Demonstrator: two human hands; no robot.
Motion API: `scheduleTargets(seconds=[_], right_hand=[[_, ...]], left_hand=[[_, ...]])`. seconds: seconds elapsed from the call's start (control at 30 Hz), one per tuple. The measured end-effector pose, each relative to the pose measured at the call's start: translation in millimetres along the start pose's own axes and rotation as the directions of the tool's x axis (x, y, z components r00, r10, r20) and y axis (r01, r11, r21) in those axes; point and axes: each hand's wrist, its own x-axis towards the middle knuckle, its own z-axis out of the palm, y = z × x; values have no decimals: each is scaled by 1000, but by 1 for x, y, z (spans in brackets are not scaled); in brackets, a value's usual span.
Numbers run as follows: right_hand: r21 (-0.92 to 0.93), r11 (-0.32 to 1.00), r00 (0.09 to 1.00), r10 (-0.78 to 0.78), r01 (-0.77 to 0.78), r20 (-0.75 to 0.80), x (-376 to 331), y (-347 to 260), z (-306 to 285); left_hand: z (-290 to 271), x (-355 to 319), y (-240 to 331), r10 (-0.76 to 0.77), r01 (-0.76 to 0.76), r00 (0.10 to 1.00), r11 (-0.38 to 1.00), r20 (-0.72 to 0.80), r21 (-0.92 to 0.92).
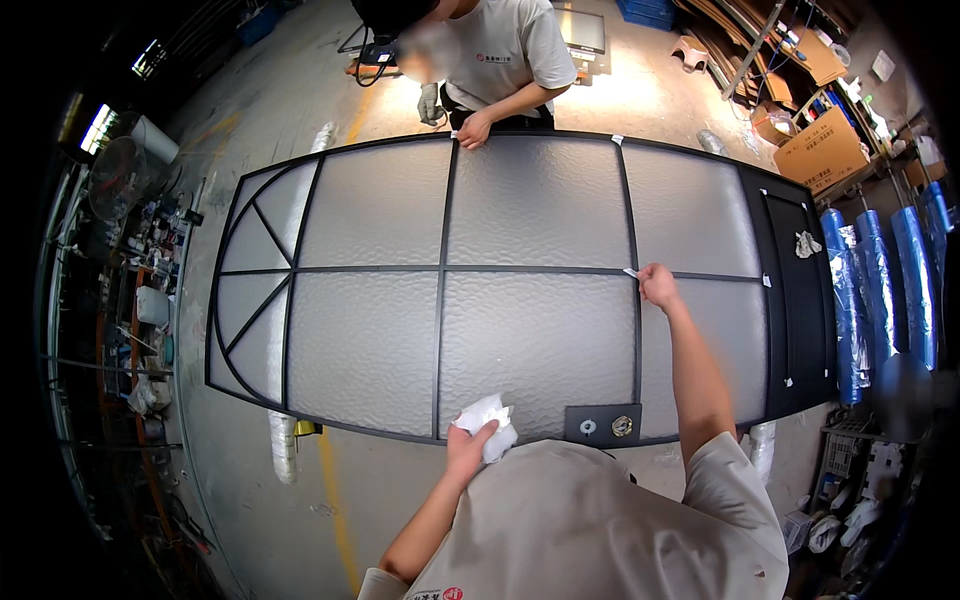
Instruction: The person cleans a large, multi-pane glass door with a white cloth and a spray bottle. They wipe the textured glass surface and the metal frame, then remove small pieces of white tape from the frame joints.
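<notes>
Currently my left hand clutches a crumpled white cloth, fingers curled round it, at the frosted glass door's near edge. Right hand fingers pinch a small white strip on the black crossbar.

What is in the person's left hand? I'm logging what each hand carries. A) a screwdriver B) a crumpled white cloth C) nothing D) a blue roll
B: the left hand grips a crumpled white cloth at the near edge of the glass door, while the right hand pinches a small white strip at the black bars.
</notes>
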Motion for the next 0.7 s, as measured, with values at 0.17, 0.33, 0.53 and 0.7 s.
scheduleTargets(seconds=[0.17, 0.33, 0.53, 0.7], right_hand=[[135, 990, 999, 31, -35, 37, -35, -17, 12], [344, 939, 975, -89, 13, 205, -111, -53, 36], [435, 887, 746, -184, -154, 640, -270, -152, 61], [146, 986, 820, -145, 75, 554, -333, -161, 117]], left_hand=[[-6, 5, -4, -2, 2, 999, 1000, 50, 7], [-7, 10, 4, -8, 5, 991, 1000, 135, 22], [-14, 28, 1, -69, 84, 979, 994, 190, -76], [-10, 40, 14, -83, 56, 924, 995, 372, 82]])
